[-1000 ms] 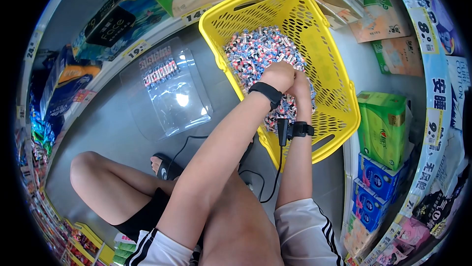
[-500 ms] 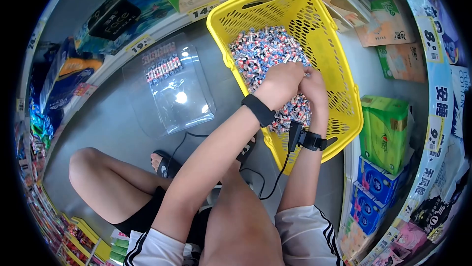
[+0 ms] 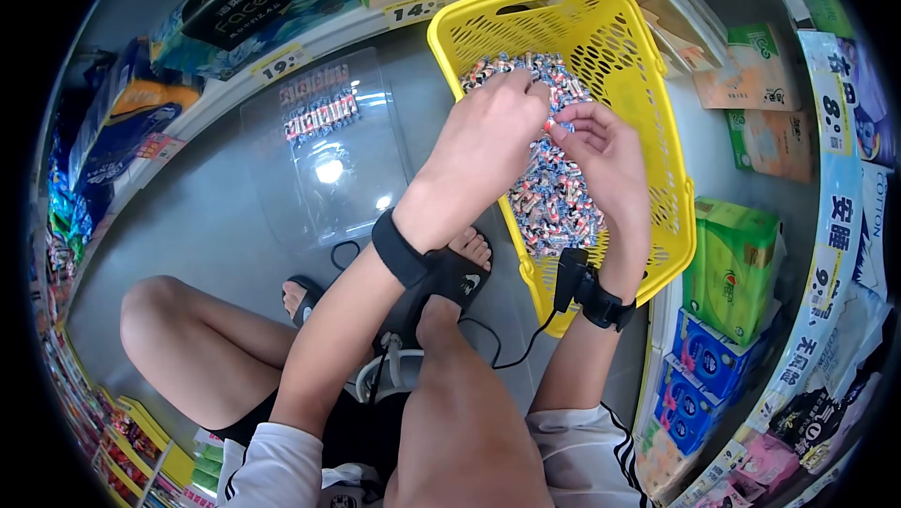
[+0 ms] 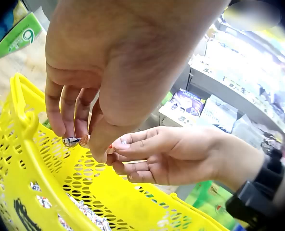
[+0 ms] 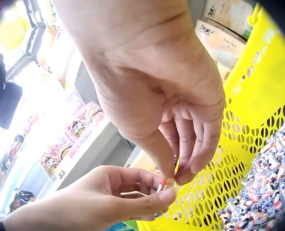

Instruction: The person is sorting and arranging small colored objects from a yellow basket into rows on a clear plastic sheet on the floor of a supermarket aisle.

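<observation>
Small wrapped candies (image 3: 558, 208) lie heaped in a yellow plastic basket (image 3: 683, 217). Over the heap, my left hand (image 3: 488, 147) holds a wrapped candy (image 5: 162, 185) between thumb and fingers; its blue-and-white end (image 4: 71, 141) pokes out past the fingertips in the left wrist view. From the right, my right hand (image 3: 610, 161) pinches at the same spot with thumb and forefinger, fingertips meeting those of the left hand. The other right-hand fingers curve loosely. Much of the candy is hidden by the fingers.
On the floor to the left lies a clear plastic container (image 3: 328, 198) with a neat row of candies (image 3: 324, 116). Shelves with tissue packs (image 3: 737, 269) flank both sides. A black cable (image 3: 526, 353) runs from the right wrist camera past a sandalled foot (image 3: 460, 269).
Both hands have lifted higher above the candies. My left hand has shifted left, and the right hand's fingers have opened out somewhat. The basket sits further right in view.
</observation>
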Motion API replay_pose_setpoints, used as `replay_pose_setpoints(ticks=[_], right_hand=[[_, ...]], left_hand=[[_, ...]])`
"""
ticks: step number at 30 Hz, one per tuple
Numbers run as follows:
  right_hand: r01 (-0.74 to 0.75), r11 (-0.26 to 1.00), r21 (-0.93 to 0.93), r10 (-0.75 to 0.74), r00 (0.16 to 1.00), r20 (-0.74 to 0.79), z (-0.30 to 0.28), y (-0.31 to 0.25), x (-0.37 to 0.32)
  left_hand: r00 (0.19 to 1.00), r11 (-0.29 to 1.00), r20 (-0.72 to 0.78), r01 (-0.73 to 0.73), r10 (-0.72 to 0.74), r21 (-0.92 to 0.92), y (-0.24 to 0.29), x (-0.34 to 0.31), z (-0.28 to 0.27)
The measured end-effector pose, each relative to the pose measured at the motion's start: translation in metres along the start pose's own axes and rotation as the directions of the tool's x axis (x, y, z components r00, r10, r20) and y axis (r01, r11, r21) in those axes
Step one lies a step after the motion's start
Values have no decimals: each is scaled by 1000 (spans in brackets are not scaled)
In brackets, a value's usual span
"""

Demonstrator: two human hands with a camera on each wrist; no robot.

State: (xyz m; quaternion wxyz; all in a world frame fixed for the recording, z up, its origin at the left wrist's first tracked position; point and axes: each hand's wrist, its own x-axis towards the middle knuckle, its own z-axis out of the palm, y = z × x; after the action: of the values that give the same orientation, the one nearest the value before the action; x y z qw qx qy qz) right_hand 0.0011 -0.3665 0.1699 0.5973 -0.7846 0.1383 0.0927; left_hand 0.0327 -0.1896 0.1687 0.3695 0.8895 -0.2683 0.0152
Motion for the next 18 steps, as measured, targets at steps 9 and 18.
replay_pose_setpoints(ticks=[9,18], right_hand=[[149,989,-11,-149,988,41,41,-46,-2],[362,873,-327,-359,931,71,132,-50,-2]], left_hand=[[982,997,-186,-4,-11,-81,-13,-21,-43],[941,954,-201,235,-272,-188,-61,-75,-65]])
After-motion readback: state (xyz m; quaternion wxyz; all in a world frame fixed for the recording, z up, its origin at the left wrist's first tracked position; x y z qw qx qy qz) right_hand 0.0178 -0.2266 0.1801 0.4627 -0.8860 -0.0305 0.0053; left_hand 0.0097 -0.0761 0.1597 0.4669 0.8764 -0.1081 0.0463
